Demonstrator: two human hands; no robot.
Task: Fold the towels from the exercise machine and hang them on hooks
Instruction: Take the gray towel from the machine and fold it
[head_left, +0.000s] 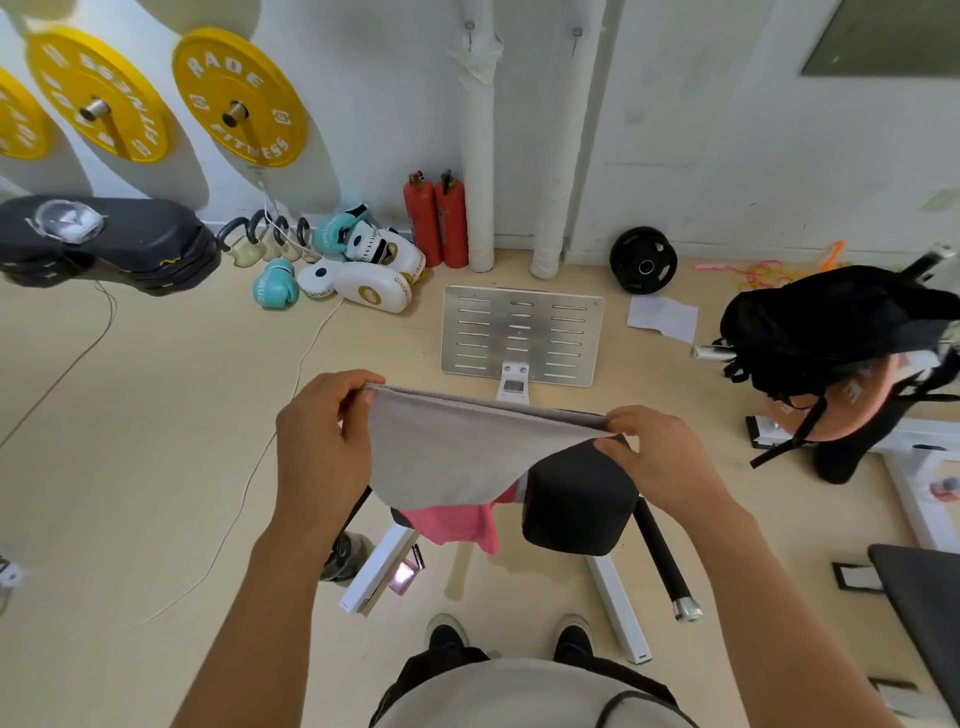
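Observation:
A grey towel (447, 452) hangs folded in the air in front of me, its top edge stretched between both hands. My left hand (322, 431) pinches the left corner and my right hand (660, 457) pinches the right corner. Below it a pink towel (457, 525) drapes over the exercise machine, beside the machine's black padded seat (576, 504). Two hooks (470, 31) (576, 39) are fixed high on the white wall, above the wrapped pipes.
The machine's metal footplate (519, 332) and white frame legs (618, 603) stand ahead of my feet. Boxing gloves (363, 270), two red extinguishers (436, 218), a black weight plate (644, 260) and a cable line the wall. A black backpack (831, 332) sits right.

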